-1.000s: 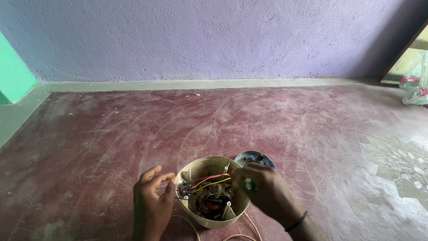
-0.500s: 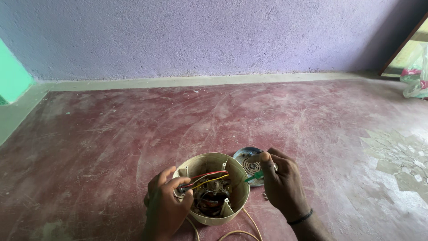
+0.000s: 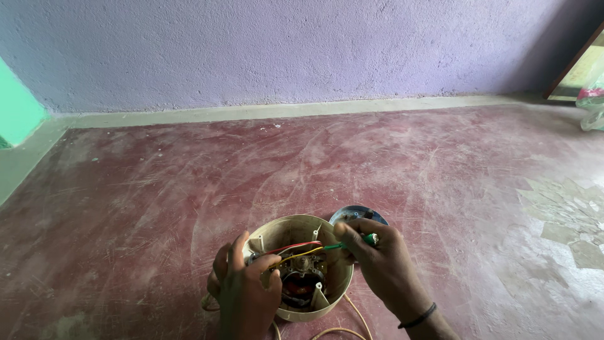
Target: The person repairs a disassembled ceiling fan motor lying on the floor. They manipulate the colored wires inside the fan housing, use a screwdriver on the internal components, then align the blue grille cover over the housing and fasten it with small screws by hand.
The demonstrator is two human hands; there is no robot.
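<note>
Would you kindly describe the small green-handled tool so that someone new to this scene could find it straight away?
Start at the red floor below the purple wall, then find the round cream housing near the bottom edge. The right hand at its rim holds a slim screwdriver pointing into the housing. Its bright green handle sets it apart from the red and yellow wires beside it.

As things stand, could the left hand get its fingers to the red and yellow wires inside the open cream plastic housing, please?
Probably yes. The left hand already rests on the near rim of the cream plastic housing, whose top is open, and the red and yellow wires lie bare beside its fingertips. The right hand with the green-handled screwdriver stays on the far side.
</note>
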